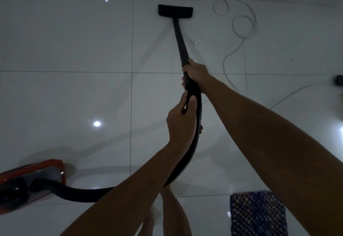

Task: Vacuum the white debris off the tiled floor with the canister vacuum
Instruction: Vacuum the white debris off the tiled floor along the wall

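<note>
A black wand (179, 40) runs from my hands out to a flat black floor head (175, 10) that lies on the white tiled floor (65, 96) near the far wall. My right hand (196, 73) grips the wand's lower end. Just below it, my left hand (181, 122) holds the ribbed black hose (193, 143). The hose curves down and left to the red canister vacuum (31, 178) at the bottom left. A small bit of white debris (194, 41) lies just right of the wand.
A thin white cable (239, 31) loops over the floor at the upper right and trails toward a dark object (339, 80) at the right edge. A blue patterned mat (258, 215) lies at the bottom right. My bare legs (170, 215) stand below the hose.
</note>
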